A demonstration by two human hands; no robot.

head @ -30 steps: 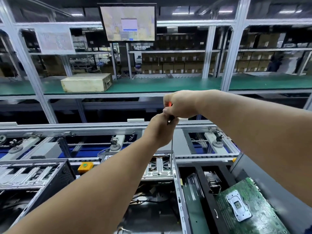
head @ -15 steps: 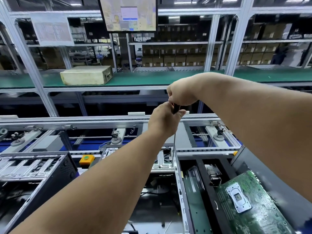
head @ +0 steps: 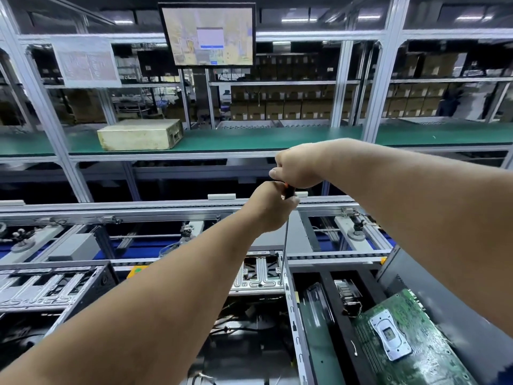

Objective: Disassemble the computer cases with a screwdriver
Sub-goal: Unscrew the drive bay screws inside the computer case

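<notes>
Sitting at the lower left of the frame, a second black computer case [head: 52,284] lies on the worktop, well apart from the work. Right of it, the left hand [head: 270,208] grips the lower handle of the screwdriver [head: 285,240], fingers curled round it, while the right hand [head: 298,169] wraps the handle's top just above, the two hands touching. The long shaft drops almost straight down, its tip meeting the silver bracket [head: 259,273] in the open computer case [head: 291,309] at the lower middle of the frame. Compared with a second ago the tip sits at the same spot and the hands' grip looks slightly shifted around the handle, which I read as a screw being turned out rather than a new one sought; the screw itself is too small to see. At the lower right lies a green motherboard [head: 408,345]. Room is tight: the case's perforated wall stands just beside the shaft on its right, so the shaft has little sideways play, while above the hands the space is open for lifting.
</notes>
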